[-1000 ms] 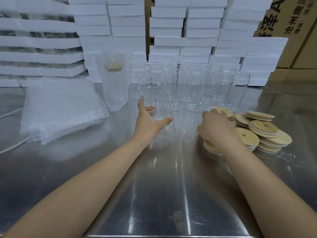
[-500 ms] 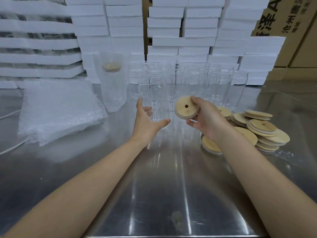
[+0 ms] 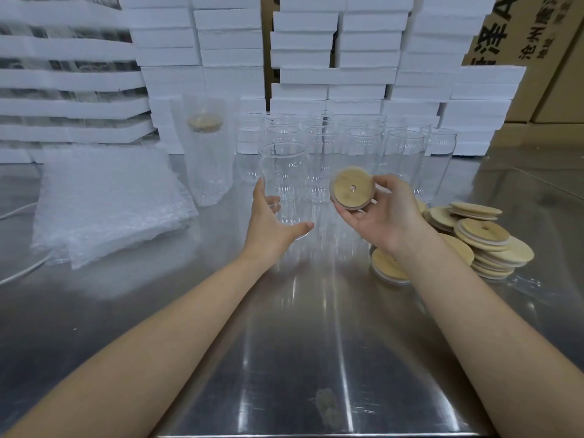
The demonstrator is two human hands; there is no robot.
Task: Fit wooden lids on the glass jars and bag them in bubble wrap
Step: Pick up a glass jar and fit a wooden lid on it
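Note:
My left hand [image 3: 270,226] grips a clear glass jar [image 3: 284,175] near its base; the jar stands upright and lidless at the middle of the steel table. My right hand [image 3: 384,216] pinches a round wooden lid [image 3: 352,188] with a small centre hole, held tilted just right of the jar, level with its middle. More wooden lids [image 3: 483,238] lie heaped at the right. Several empty jars [image 3: 401,156] stand in rows behind. One lidded jar inside a bubble wrap bag [image 3: 205,156] stands at the back left.
A stack of flat bubble wrap bags [image 3: 104,200] lies at the left. White foam boxes [image 3: 335,58] are stacked along the back, with cardboard cartons [image 3: 537,42] at the back right. A white cable [image 3: 19,273] runs along the left edge of the steel table [image 3: 300,343].
My right hand lifted a wooden lid out of the heap and carried it left and up toward the jar. My left hand stayed on the jar.

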